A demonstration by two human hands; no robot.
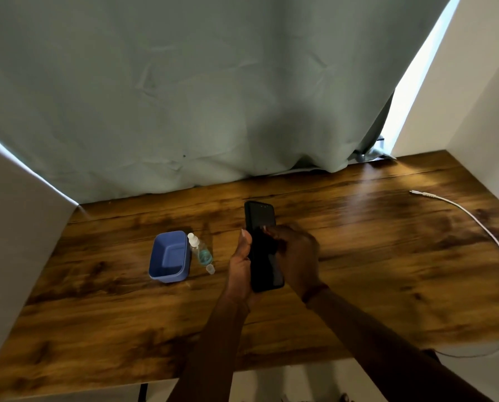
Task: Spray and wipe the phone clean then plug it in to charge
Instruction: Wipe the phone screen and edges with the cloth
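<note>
A black phone is held upright above the wooden table, screen toward me. My left hand grips its left edge and lower back. My right hand lies across the middle of the screen, blurred, with its fingers curled on what looks like a dark cloth pressed to the glass. A small clear spray bottle with bluish liquid lies on the table left of the phone, and its loose cap sits beside it. A white charging cable curves along the right side, with its plug end at the far right.
A blue plastic tub stands just left of the bottle. A grey-green curtain hangs along the table's back edge. White panels close off both sides. The cable drops over the near right edge.
</note>
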